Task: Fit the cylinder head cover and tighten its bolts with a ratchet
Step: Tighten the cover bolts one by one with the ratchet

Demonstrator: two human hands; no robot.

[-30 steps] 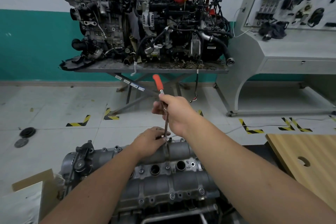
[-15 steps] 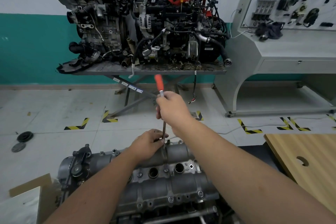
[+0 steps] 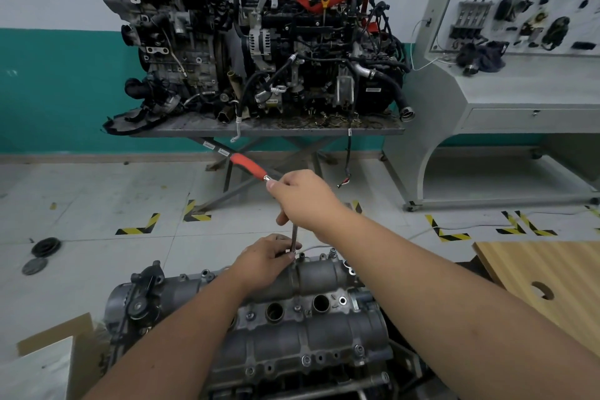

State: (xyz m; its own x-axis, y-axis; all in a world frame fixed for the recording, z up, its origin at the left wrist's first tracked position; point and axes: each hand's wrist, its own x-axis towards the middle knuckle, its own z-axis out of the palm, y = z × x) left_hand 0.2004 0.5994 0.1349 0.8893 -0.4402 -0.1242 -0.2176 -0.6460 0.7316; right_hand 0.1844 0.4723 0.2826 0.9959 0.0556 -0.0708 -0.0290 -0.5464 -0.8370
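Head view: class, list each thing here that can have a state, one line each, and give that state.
Cover: seated on the engine, plug holes open.
Ratchet: shaft upright at the cover's far edge, red handle tilted up and left.
Right hand: grips the ratchet below the red handle.
Left hand: pinches the shaft's lower end against the cover.
Near bolts: in their holes; tightness cannot be told.

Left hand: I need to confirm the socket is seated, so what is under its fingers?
The left hand pinches the lower end of the ratchet extension at the far edge of the cylinder head cover. Its fingers cover the socket and bolt, so seating cannot be judged.
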